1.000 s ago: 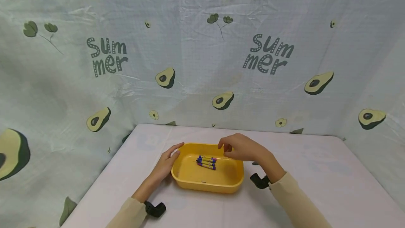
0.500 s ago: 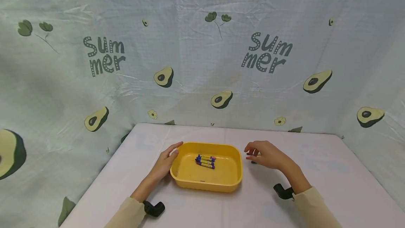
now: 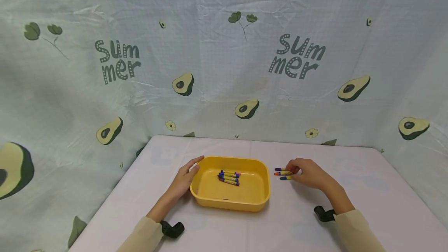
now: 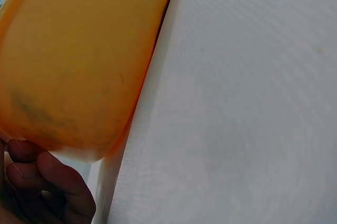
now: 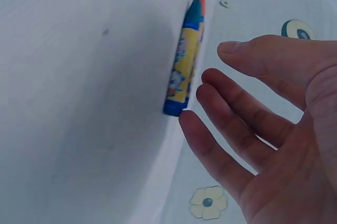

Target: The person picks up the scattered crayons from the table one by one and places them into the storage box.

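Observation:
A yellow plastic tray (image 3: 229, 204) sits on the table and holds several crayons (image 3: 229, 178) in yellow wrappers, lying side by side. My left hand (image 3: 181, 182) rests against the tray's left side, thumb at the rim; its fingertips touch the outer wall in the left wrist view. Right of the tray, three more crayons lie in a row, an orange one (image 3: 281, 173) in the middle. My right hand (image 3: 308, 172) is at their right ends, partly hiding them. In the right wrist view its fingers and thumb are apart, with nothing pinched, beside a green-tipped crayon (image 5: 181, 69).
A pale cloth covers the table (image 3: 217, 230). Behind and at both sides hangs a printed curtain (image 3: 210, 49) with avocados and lettering. A black camera mount sits on each wrist.
My right hand has moved from above the tray's right side to the table on the right, uncovering the ends of three crayons there. The left hand and tray have stayed put.

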Motion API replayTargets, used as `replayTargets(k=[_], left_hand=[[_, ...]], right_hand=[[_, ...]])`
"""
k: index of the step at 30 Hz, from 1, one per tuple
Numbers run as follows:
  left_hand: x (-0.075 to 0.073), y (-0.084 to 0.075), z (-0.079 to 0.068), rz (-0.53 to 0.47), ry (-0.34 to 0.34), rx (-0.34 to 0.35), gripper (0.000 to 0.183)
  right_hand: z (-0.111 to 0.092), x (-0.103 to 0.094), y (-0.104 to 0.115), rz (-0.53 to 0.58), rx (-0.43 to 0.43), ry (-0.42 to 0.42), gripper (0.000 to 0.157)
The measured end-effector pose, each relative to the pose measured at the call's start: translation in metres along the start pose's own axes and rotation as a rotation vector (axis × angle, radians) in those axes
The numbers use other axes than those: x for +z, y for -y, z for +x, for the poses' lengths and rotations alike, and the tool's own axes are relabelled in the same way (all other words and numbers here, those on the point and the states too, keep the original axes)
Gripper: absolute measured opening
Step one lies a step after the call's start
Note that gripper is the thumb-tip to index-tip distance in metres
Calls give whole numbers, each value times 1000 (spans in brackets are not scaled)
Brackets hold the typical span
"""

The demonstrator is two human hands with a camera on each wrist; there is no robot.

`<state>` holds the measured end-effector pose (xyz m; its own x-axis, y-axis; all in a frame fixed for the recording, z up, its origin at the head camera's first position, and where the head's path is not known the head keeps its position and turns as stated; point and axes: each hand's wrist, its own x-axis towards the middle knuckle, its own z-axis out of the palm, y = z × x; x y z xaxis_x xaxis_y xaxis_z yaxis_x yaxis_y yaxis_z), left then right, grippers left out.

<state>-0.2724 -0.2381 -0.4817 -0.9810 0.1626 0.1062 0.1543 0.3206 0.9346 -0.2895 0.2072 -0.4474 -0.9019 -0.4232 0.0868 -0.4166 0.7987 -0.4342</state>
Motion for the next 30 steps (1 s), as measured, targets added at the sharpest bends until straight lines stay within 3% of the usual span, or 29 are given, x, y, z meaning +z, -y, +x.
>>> replayTargets(k=[7, 17, 30], left_hand=[[0, 0, 0, -5, 3, -10, 43], [-1, 0, 0, -13, 8, -11, 43], [0, 2, 1, -13, -2, -6, 43]], right_hand=[[-1, 7, -5, -19, 63, 3, 20], [-1, 11, -3, -93, 73, 9, 13], [0, 13, -1, -43, 98, 92, 20]])
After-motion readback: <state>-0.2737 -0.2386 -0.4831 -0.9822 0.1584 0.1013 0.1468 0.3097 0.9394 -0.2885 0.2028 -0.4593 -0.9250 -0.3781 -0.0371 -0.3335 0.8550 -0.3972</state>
